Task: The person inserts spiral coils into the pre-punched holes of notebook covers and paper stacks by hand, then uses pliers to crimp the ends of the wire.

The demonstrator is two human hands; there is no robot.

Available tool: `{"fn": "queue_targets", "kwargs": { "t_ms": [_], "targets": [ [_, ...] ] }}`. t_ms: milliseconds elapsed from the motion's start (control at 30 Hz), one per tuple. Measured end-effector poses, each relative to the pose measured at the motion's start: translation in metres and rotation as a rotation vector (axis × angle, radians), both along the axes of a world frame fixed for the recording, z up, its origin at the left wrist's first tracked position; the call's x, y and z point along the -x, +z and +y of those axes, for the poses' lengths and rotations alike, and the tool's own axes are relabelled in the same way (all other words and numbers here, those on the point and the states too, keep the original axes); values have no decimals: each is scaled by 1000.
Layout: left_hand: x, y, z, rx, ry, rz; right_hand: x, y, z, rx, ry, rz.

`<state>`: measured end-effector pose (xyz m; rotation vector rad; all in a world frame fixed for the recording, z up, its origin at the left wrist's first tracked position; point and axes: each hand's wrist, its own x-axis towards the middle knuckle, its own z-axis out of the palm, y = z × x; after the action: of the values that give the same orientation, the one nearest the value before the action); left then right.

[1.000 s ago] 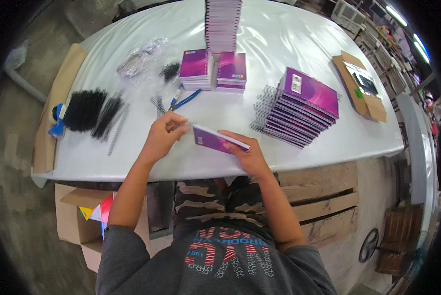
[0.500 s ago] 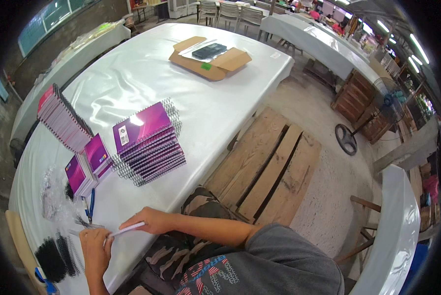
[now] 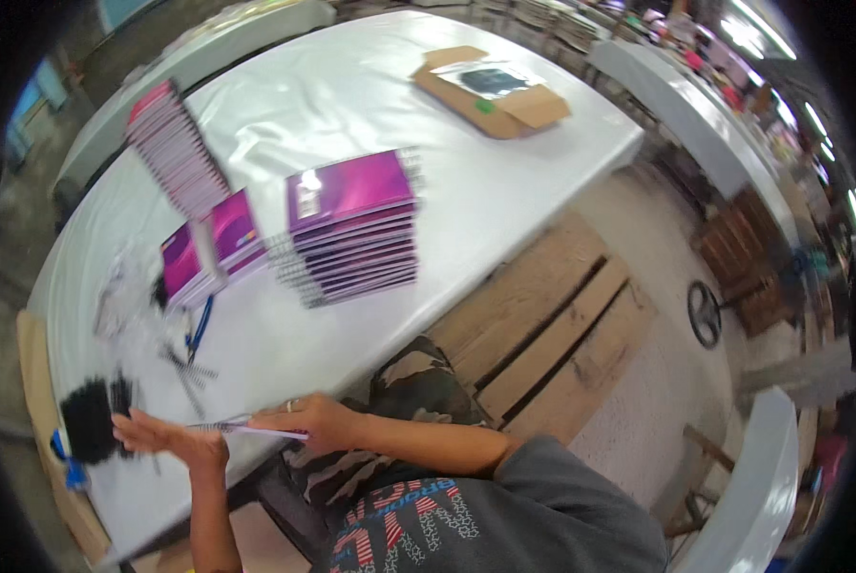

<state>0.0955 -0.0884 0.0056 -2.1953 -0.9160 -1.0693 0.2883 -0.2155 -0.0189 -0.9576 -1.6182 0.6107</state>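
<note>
My right hand (image 3: 315,422) grips a thin notebook (image 3: 280,433), seen almost edge-on, at the table's near edge. A dark spiral coil (image 3: 220,426) runs along the notebook's left side, towards my left palm. My left hand (image 3: 168,437) is stretched out flat with its fingers straight, blurred a little. Its fingertips are beside a pile of black spiral coils (image 3: 90,420); whether they touch it I cannot tell. Farther in lie blue-handled pliers (image 3: 200,329) and a few loose coils (image 3: 191,371).
A tall stack of purple spiral notebooks (image 3: 356,186) stands mid-table, with smaller purple piles (image 3: 235,224) and a leaning row of notebooks (image 3: 175,148) to its left. Crumpled clear plastic (image 3: 127,296), a blue object (image 3: 68,463) and an opened cardboard box (image 3: 490,95) also lie there.
My left hand has let go of the notebook and moved left towards the black coils, fingers straightening. The right hand keeps hold of the notebook. The whole view has shifted and blurred.
</note>
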Motion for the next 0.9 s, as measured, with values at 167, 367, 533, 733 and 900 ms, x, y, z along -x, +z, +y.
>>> {"fn": "queue_targets", "kwargs": {
  "t_ms": [167, 367, 533, 733, 900],
  "targets": [
    [24, -64, -69, 355, -250, 534, -3, -12, 6, -79, -83, -1],
    [19, -51, -34, 271, -54, 10, 16, -10, 9, -152, 10, -81],
    [-5, -20, -44, 138, -285, 217, -2, -9, 4, -37, -38, -82],
    [5, -60, -73, 261, -302, 214, -1, -11, 10, -53, -87, -125],
    [-4, -36, -28, 142, -272, 20, 8, -7, 5, -126, 5, -124]
  ]
}}
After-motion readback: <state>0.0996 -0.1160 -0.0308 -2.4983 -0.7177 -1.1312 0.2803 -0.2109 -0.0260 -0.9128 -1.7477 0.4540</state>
